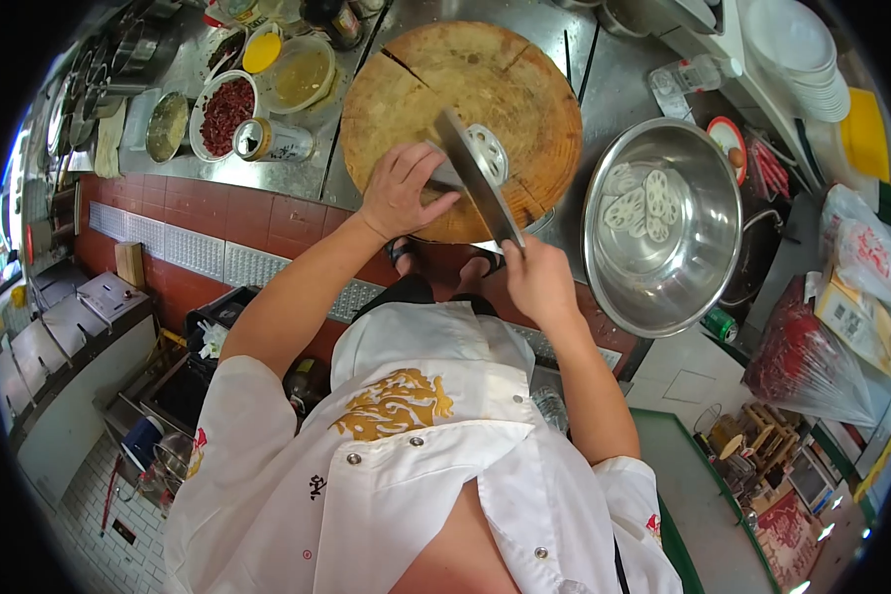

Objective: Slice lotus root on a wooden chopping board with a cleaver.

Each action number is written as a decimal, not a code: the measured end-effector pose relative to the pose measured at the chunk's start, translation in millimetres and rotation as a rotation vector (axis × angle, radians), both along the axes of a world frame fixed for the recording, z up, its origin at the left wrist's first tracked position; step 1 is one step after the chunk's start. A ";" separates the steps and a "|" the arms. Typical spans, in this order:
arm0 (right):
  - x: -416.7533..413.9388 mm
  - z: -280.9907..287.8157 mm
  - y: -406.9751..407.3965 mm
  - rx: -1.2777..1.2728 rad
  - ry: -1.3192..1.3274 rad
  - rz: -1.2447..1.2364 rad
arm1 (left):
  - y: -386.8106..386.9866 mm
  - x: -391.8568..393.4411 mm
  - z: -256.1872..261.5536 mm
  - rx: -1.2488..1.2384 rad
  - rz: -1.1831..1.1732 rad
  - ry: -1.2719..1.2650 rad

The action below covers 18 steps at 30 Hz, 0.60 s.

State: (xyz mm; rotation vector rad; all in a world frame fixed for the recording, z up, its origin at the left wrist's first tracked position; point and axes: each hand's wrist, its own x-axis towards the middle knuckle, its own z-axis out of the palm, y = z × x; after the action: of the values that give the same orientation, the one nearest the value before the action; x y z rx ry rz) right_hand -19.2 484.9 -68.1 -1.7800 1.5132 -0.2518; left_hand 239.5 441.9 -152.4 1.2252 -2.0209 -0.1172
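A thick round wooden chopping block stands on the steel counter. My right hand grips the handle of a cleaver, whose blade points away from me over the block. Right against the blade's right side lie white lotus root slices. On the blade's left, my left hand rests at the block's near edge, fingers bent and thumb spread towards the blade; a pale piece shows partly under its fingers. A large steel bowl to the right holds several more lotus root slices.
At the left stand a tub of dried red chilies, a drink can, a tub of yellowish liquid and a steel container. Beyond the bowl are a plastic bottle, stacked white plates and a red plastic bag.
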 end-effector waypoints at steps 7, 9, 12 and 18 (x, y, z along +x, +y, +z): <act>-41.1 -63.7 22.5 0.867 -0.923 -0.742 | -24.1 -8.0 4.1 0.250 0.470 -0.062; -52.1 -74.7 43.5 0.852 -0.958 -0.760 | -30.5 -13.5 14.5 0.236 0.478 -0.048; -60.5 -72.6 63.5 0.839 -0.976 -0.790 | -33.6 -39.1 33.6 0.481 0.416 0.089; -57.7 -61.0 73.8 0.802 -0.816 -0.764 | -49.4 -87.8 43.5 0.839 0.480 0.060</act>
State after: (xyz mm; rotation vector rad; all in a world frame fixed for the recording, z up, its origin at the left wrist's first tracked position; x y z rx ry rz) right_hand -76.9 558.7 -129.1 -0.3294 1.3068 -0.5593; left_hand 151.7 392.5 -108.9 2.1484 -1.5864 -0.8109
